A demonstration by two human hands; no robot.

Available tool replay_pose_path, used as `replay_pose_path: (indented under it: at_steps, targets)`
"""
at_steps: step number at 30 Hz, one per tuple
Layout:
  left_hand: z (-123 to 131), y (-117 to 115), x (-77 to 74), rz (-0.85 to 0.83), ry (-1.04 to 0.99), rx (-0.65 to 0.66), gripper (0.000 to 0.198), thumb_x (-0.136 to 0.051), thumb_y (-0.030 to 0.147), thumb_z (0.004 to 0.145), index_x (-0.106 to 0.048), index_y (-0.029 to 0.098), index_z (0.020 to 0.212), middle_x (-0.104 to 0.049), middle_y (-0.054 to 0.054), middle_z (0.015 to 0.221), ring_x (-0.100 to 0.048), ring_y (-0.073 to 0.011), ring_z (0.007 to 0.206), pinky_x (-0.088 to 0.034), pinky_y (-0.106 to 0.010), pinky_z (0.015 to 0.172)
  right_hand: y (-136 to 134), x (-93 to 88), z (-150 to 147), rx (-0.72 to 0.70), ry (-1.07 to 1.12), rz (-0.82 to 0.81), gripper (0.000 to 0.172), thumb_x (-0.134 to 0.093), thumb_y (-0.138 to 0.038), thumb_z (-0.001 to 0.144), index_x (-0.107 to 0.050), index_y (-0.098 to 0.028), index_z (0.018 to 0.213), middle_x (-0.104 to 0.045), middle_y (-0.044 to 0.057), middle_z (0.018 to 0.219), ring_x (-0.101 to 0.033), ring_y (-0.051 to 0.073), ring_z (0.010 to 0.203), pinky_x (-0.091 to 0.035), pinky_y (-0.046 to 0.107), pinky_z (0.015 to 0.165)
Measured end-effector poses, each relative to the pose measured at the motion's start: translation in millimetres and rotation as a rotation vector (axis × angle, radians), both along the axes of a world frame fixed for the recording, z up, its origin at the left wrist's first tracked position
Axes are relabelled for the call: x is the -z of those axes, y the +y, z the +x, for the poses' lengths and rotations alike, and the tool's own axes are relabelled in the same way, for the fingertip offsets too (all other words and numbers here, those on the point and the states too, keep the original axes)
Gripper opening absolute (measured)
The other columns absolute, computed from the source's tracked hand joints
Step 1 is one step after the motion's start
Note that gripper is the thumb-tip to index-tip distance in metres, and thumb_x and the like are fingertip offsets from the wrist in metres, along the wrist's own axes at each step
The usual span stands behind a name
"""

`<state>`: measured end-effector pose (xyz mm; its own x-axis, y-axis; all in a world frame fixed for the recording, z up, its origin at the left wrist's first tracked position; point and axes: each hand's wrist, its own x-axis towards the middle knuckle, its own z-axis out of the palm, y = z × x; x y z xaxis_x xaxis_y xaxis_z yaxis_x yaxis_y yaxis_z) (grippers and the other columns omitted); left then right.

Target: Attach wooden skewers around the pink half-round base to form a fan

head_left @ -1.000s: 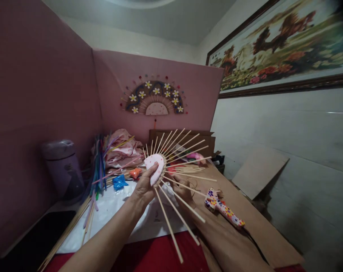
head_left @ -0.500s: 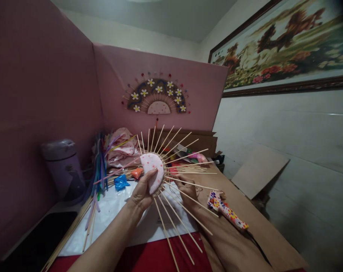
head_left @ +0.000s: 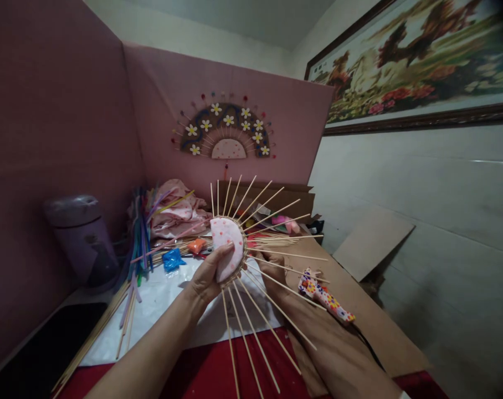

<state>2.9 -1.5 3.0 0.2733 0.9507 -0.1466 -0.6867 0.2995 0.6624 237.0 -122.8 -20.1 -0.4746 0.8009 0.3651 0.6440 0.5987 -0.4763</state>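
My left hand (head_left: 210,271) grips a half-round piece (head_left: 227,244) covered in white cloth with pink dots, thumb on its face. Thin wooden sticks (head_left: 272,213) fan out from its curved edge, where twine runs between them. Behind the sticks on the right side, my right hand (head_left: 272,271) is closed near the twined edge; what its fingers pinch is hidden. A finished fan (head_left: 229,130) with white flowers hangs on the pink panel behind.
A flower-patterned glue gun (head_left: 326,293) lies on brown cardboard (head_left: 371,327) at the right. Blue (head_left: 173,259) and orange (head_left: 196,245) packets, colored strips (head_left: 141,233) and a purple flask (head_left: 83,238) stand or lie at the left.
The half-round piece has turned slightly and its sticks have swung with it. The whole view has shifted a little, with the background higher and farther left.
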Motion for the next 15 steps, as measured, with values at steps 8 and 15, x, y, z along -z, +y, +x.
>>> replay_pose_path:
  at_steps: [8, 15]
  targets:
    - [-2, 3, 5.5, 0.010, -0.012, 0.036, 0.013, -0.055, 0.013, 0.075, -0.063, 0.007, 0.083, -0.069, -0.012, 0.070, -0.065, -0.0204, 0.057, -0.055, -0.032, 0.054, 8, 26.2, 15, 0.032, -0.101, 0.028, 0.057, -0.041, -0.020, 0.085, -0.021, -0.035, 0.136, -0.026, -0.008, 0.142, -0.023, 0.019, 0.132, -0.024, 0.038, 0.110]
    - [-5, 5, 6.2, 0.024, 0.037, 0.032, 0.013, -0.056, 0.006, 0.071, -0.063, 0.007, 0.081, -0.069, -0.011, 0.068, -0.064, -0.0180, 0.055, -0.055, -0.028, 0.052, 4, 6.8, 3, 0.056, -0.025, 0.051, 0.055, -0.045, -0.022, 0.083, -0.029, -0.038, 0.133, -0.038, -0.007, 0.136, -0.036, 0.019, 0.126, -0.032, 0.036, 0.106]
